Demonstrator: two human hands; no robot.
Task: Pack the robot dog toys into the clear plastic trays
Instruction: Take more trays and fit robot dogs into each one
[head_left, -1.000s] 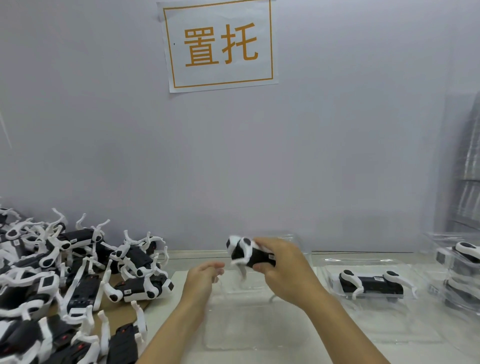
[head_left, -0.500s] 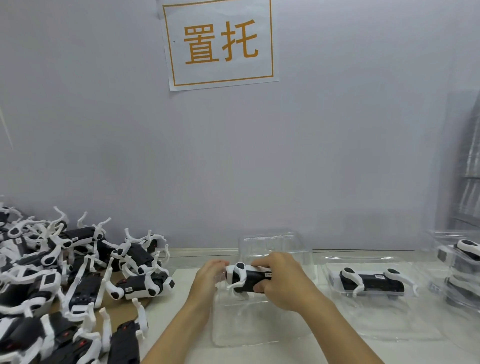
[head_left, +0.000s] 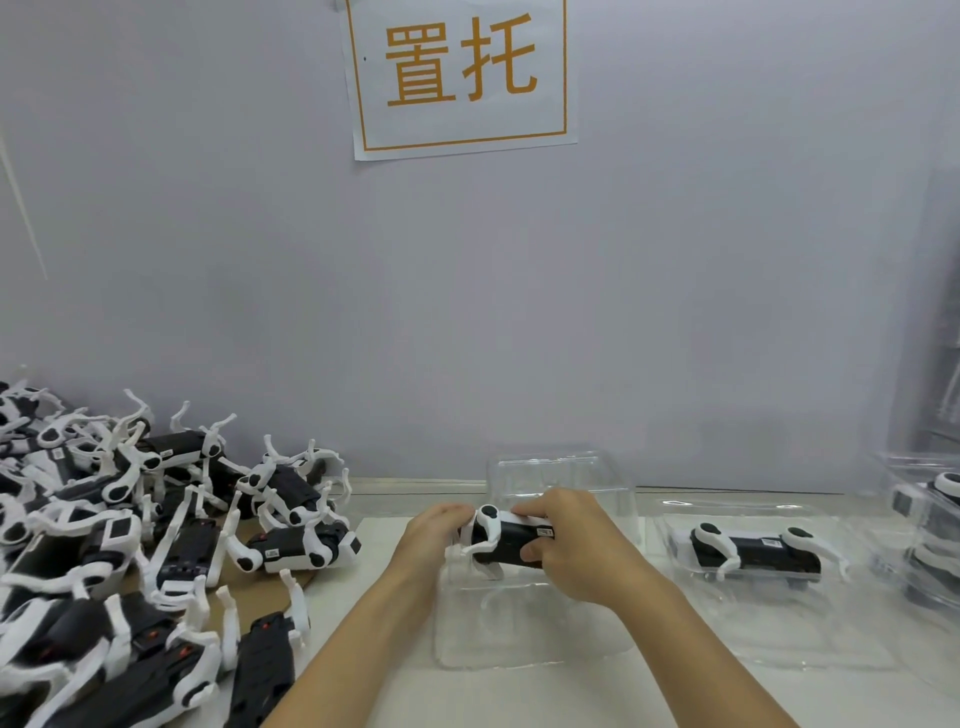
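A black-and-white robot dog toy (head_left: 506, 538) lies on its side over the far end of a clear plastic tray (head_left: 498, 631) at the table's middle. My right hand (head_left: 569, 545) grips the toy's body from the right, thumb underneath. My left hand (head_left: 434, 535) touches the toy's left end at the white leg; its fingertips are hidden behind the toy. Another clear tray (head_left: 769, 618) to the right holds a packed robot dog (head_left: 758, 551).
A big heap of loose robot dogs (head_left: 119, 545) covers the left of the table on cardboard. An upturned clear tray (head_left: 561, 470) stands behind my hands. Stacked filled trays (head_left: 924, 535) sit at the right edge. A wall with a paper sign (head_left: 460, 73) closes the back.
My right hand brought the toy down from the air to the tray's far end and turned it level. My left hand moved in to the toy's left end.
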